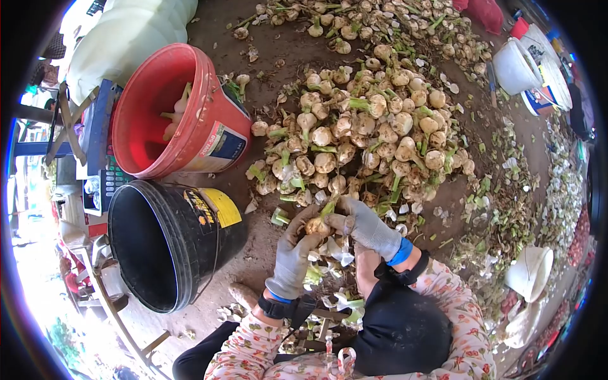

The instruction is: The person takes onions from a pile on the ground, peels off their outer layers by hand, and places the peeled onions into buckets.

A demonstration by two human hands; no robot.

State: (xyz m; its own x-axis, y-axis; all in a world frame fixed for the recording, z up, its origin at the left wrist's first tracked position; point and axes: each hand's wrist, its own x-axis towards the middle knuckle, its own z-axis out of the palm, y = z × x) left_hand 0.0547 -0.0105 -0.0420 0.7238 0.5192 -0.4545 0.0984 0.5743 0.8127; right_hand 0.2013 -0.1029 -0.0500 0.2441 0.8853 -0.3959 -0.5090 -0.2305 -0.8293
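Above my lap, my left hand point(293, 250), in a grey glove, curls its fingers around a dirt-stained garlic bulb point(317, 227). The bulb's short green stem points up and away from me. My right hand point(364, 227), gloved alike, is closed at the stem side of this same bulb, its thumb and fingers pinching there. Just beyond both hands lies a large heap of garlic bulbs point(386, 130) with cut green stems. White peel scraps point(339, 255) lie beneath my hands.
To the left stand a red bucket point(136, 126) with a few garlic bulbs inside and a black bucket point(183, 247) with a yellow label. More bulbs point(380, 16) cover the ground farther off. White buckets point(516, 66) and a tipped white container point(531, 273) are at right, among peelings point(506, 183).
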